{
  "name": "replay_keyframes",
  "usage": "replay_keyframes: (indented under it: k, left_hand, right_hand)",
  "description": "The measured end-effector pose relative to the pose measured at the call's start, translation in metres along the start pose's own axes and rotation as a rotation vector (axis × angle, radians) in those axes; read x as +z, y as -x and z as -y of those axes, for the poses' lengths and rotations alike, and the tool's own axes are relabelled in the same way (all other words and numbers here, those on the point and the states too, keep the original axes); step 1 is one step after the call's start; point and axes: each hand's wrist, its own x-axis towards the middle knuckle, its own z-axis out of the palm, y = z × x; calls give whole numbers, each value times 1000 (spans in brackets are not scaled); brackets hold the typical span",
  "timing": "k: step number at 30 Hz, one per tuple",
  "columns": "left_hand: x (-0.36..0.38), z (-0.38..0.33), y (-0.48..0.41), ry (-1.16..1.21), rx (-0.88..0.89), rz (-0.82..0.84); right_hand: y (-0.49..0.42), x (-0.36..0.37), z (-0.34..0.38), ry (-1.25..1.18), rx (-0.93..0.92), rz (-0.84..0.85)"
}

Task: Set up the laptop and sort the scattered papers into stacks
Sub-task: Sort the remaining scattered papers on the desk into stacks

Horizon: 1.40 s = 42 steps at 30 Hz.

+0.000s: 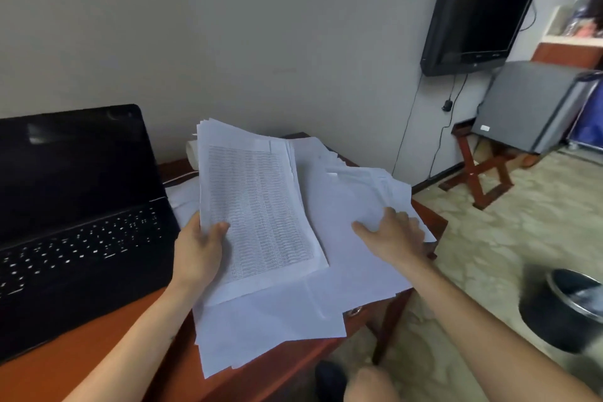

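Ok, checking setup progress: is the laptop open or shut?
Open: the laptop stands with screen raised, keyboard exposed; screen is dark.

I see a plain pale grey wall (261,26) behind the reddish-brown wooden worktop (75,349). High on the right, a dark flat-screen television (479,3) hangs on that wall, with black cables (447,104) trailing down from it. Below it, a small grey fridge (535,108) sits on a red wooden cross-legged stand (483,173). The floor (483,254) is mottled beige and cream. A black waste bin (564,310) with a shiny rim stands on it at my lower right. The light is soft and even.
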Motion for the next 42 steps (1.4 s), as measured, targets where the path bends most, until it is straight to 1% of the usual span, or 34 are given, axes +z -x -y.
replay_keyframes:
  k: [2,3,5,7,11,16,20,23,26,30,32,37,42]
  left_hand:
    - [5,5,1,-54,30,5]
    - [7,7,4,-74,49,5]
    - [8,8,11,-84,78,10]
    - [7,9,15,-79,99,17]
    - [2,9,18,-79,110,4]
    - [-7,6,22,-52,88,-39]
    - [-15,8,20,-15,77,-69]
    - [-16,11,17,-7,59,-70]
    - [-16,12,16,-3,72,-73]
    - [-19,11,13,5,64,-80]
    - [-22,10,12,21,58,-95]
    - [-26,8,13,25,47,-116]
    - [-25,8,12,58,16,-85]
  right_hand:
    - [3,-1,-1,97,38,108]
    - [5,0,-1,127,24,128]
    - [5,2,2,155,-7,123]
    - [3,0,6,113,-4,122]
    - [-5,-3,8,-107,30,171]
    - [-10,-4,2,-557,58,203]
    - [-10,-1,3,-803,98,233]
    - [-11,-1,2,-939,184,260]
    - [-14,-2,-6,-916,197,292]
    - [-13,-8,-17,-753,111,187]
    - [-14,-9,-23,-723,104,152]
    - [-14,-4,-35,-798,46,109]
    - [-10,-6,-37,-908,-50,-81]
